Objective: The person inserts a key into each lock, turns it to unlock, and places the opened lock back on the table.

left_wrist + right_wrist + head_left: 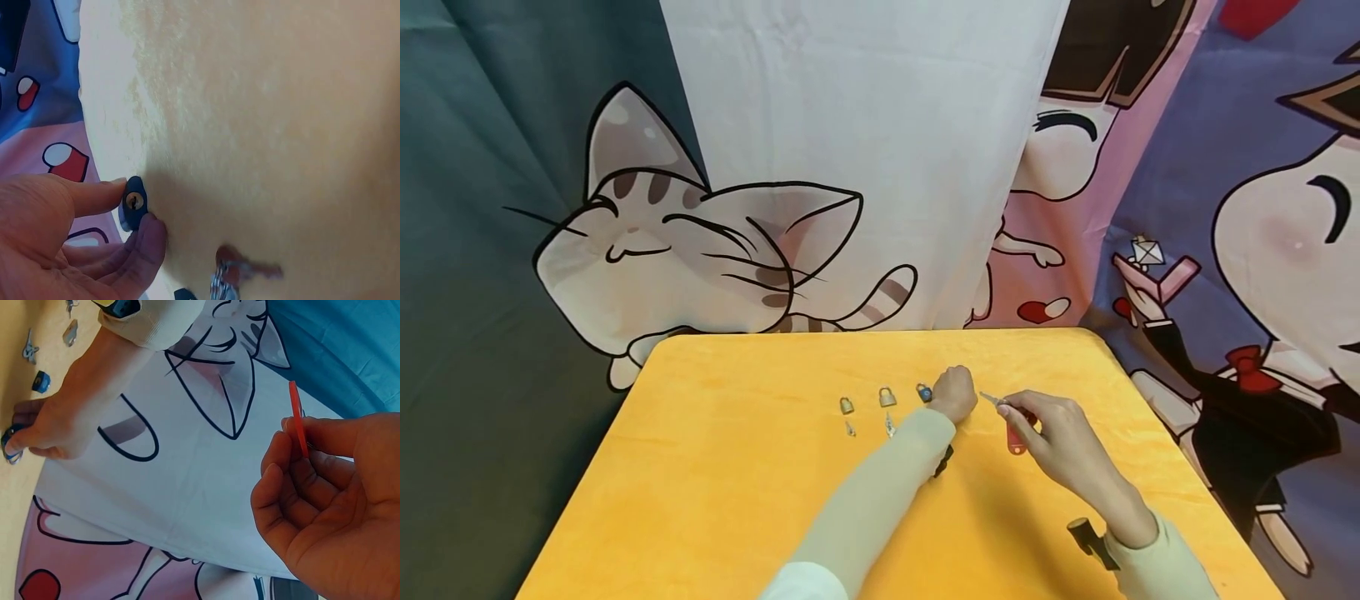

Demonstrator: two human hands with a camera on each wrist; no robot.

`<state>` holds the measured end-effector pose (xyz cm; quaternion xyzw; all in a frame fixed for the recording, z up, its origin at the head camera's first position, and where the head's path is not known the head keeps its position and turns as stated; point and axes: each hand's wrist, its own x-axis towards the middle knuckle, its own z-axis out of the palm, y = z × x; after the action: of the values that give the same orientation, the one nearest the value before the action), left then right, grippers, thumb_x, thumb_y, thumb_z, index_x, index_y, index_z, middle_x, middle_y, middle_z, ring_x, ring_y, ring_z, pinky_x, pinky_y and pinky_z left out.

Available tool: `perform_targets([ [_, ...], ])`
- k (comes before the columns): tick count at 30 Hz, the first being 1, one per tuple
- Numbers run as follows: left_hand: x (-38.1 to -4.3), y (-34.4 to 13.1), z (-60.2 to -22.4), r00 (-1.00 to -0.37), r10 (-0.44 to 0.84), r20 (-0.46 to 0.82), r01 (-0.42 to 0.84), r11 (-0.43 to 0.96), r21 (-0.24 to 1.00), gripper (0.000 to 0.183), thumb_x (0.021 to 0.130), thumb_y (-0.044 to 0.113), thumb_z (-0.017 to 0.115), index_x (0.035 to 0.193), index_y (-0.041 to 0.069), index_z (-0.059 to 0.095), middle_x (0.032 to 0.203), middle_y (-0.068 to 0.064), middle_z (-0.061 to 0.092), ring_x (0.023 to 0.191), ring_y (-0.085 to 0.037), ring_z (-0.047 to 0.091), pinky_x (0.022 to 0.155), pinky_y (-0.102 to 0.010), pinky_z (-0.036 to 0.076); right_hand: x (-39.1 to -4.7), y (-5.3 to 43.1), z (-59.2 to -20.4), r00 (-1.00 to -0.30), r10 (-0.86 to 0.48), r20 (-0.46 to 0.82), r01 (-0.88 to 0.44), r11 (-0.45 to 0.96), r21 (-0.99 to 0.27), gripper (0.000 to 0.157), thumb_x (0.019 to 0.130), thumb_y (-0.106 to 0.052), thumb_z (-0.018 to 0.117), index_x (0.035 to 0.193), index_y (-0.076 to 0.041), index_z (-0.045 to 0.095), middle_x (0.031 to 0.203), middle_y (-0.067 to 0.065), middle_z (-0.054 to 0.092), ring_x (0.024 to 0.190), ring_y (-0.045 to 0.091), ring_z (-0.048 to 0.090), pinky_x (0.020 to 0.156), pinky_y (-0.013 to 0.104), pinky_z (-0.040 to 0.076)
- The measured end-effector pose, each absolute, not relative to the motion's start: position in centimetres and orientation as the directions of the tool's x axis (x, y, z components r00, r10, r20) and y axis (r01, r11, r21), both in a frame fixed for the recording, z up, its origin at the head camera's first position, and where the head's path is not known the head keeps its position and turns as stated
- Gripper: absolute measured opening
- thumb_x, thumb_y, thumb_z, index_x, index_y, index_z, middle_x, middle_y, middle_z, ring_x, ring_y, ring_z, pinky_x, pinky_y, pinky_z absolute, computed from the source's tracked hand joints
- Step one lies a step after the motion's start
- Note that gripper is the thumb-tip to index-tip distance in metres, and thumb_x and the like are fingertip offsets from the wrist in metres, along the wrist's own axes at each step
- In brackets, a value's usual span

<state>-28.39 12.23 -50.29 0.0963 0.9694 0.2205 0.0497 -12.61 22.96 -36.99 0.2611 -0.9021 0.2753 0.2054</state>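
My left hand point(955, 393) pinches a small dark blue padlock point(134, 203) between thumb and fingers, its brass keyhole face showing in the left wrist view. The head view hides this padlock behind the hand. To the right, my right hand point(1060, 433) holds a key point(991, 398) by its head, the blade pointing left toward my left hand. A red tag point(1016, 440) hangs below those fingers; the right wrist view catches it edge-on. Just left of my left hand lies another blue padlock point(924, 392).
Two brass-coloured padlocks, one at left point(847, 405) and one in the middle point(887, 397), lie on the yellow table point(700, 500). In front of them are small keys point(890, 425). A blurred key bunch point(228, 275) lies near the left hand. A printed curtain point(880, 167) hangs behind the table.
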Motion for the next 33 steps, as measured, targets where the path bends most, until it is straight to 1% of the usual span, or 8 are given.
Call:
perform_targets([
  [3, -28.3, 12.2, -50.3, -0.977, 0.208, -0.044, 0.165, 0.871, 0.462, 0.015, 0.096, 0.017, 0.061, 0.090, 0.010, 0.073, 0.085, -0.006, 0.073, 0.077, -0.021, 0.070, 0.065, -0.030, 0.057, -12.5, 23.0, -37.0, -0.779, -0.361, 0.512, -0.585, 0.711, -0.390, 0.007, 0.092, -0.009, 0.067, 0.092, -0.015, 0.070, 0.060, -0.019, 0.053, 0.052, -0.006, 0.045, 0.053, 0.013, 0.039],
  [7, -28.1, 12.3, -50.1, -0.977, 0.212, -0.035, 0.171, 0.865, 0.472, 0.018, 0.097, 0.020, 0.060, 0.091, 0.010, 0.073, 0.087, -0.006, 0.073, 0.078, -0.021, 0.071, 0.065, -0.031, 0.058, -12.4, 23.0, -37.0, -0.779, -0.363, 0.511, -0.588, 0.707, -0.393, 0.007, 0.093, -0.009, 0.066, 0.091, -0.015, 0.069, 0.060, -0.019, 0.053, 0.053, -0.006, 0.044, 0.053, 0.016, 0.040],
  [12, -27.9, 12.5, -49.9, -0.976, 0.213, -0.054, 0.168, 0.881, 0.441, 0.015, 0.093, 0.021, 0.065, 0.081, 0.014, 0.071, 0.082, -0.003, 0.072, 0.075, -0.020, 0.069, 0.065, -0.034, 0.056, -12.3, 23.1, -37.1, -0.781, -0.360, 0.511, -0.583, 0.713, -0.389, 0.007, 0.093, -0.010, 0.066, 0.091, -0.015, 0.070, 0.060, -0.019, 0.053, 0.054, -0.007, 0.044, 0.054, 0.019, 0.044],
  [16, -27.7, 12.8, -50.0, -0.967, 0.249, -0.054, 0.204, 0.884, 0.419, 0.010, 0.090, 0.020, 0.067, 0.082, 0.014, 0.068, 0.080, 0.000, 0.070, 0.070, -0.017, 0.066, 0.061, -0.033, 0.053, -12.3, 23.2, -37.0, -0.777, -0.350, 0.523, -0.579, 0.724, -0.375, 0.006, 0.092, -0.009, 0.067, 0.091, -0.014, 0.070, 0.061, -0.019, 0.052, 0.055, -0.007, 0.046, 0.057, 0.020, 0.047],
  [22, -27.3, 13.2, -49.5, -0.951, 0.300, -0.074, 0.206, 0.795, 0.570, 0.007, 0.089, 0.015, 0.069, 0.084, 0.011, 0.066, 0.068, 0.000, 0.058, 0.055, -0.012, 0.049, 0.050, -0.026, 0.039, -12.1, 23.3, -36.8, -0.761, -0.340, 0.552, -0.586, 0.726, -0.360, 0.008, 0.091, -0.007, 0.068, 0.090, -0.014, 0.070, 0.063, -0.019, 0.052, 0.055, -0.006, 0.046, 0.059, 0.016, 0.047],
  [25, -27.1, 13.3, -48.5, -0.945, 0.322, -0.059, 0.214, 0.743, 0.635, 0.010, 0.089, 0.017, 0.071, 0.086, 0.009, 0.068, 0.066, 0.000, 0.056, 0.053, -0.011, 0.045, 0.048, -0.023, 0.036, -12.0, 23.3, -36.7, -0.746, -0.342, 0.572, -0.602, 0.714, -0.358, 0.010, 0.090, -0.005, 0.069, 0.089, -0.015, 0.070, 0.063, -0.018, 0.053, 0.054, -0.006, 0.045, 0.057, 0.014, 0.043],
  [30, -26.6, 13.1, -46.4, -0.933, 0.360, 0.027, 0.286, 0.690, 0.664, 0.017, 0.089, 0.023, 0.073, 0.100, 0.009, 0.073, 0.077, 0.000, 0.069, 0.055, -0.007, 0.052, 0.050, -0.018, 0.041, -12.1, 23.0, -36.4, -0.729, -0.344, 0.591, -0.621, 0.696, -0.361, 0.013, 0.090, -0.005, 0.069, 0.086, -0.018, 0.066, 0.063, -0.017, 0.053, 0.054, -0.006, 0.042, 0.055, 0.011, 0.038],
  [33, -26.0, 12.4, -45.1, -0.931, 0.359, 0.067, 0.310, 0.680, 0.665, 0.022, 0.088, 0.025, 0.074, 0.107, 0.013, 0.073, 0.090, 0.001, 0.073, 0.064, -0.007, 0.060, 0.056, -0.018, 0.047, -12.0, 22.8, -36.4, -0.726, -0.345, 0.595, -0.625, 0.692, -0.362, 0.015, 0.090, -0.006, 0.069, 0.085, -0.020, 0.065, 0.063, -0.017, 0.052, 0.053, -0.006, 0.042, 0.053, 0.010, 0.036],
])
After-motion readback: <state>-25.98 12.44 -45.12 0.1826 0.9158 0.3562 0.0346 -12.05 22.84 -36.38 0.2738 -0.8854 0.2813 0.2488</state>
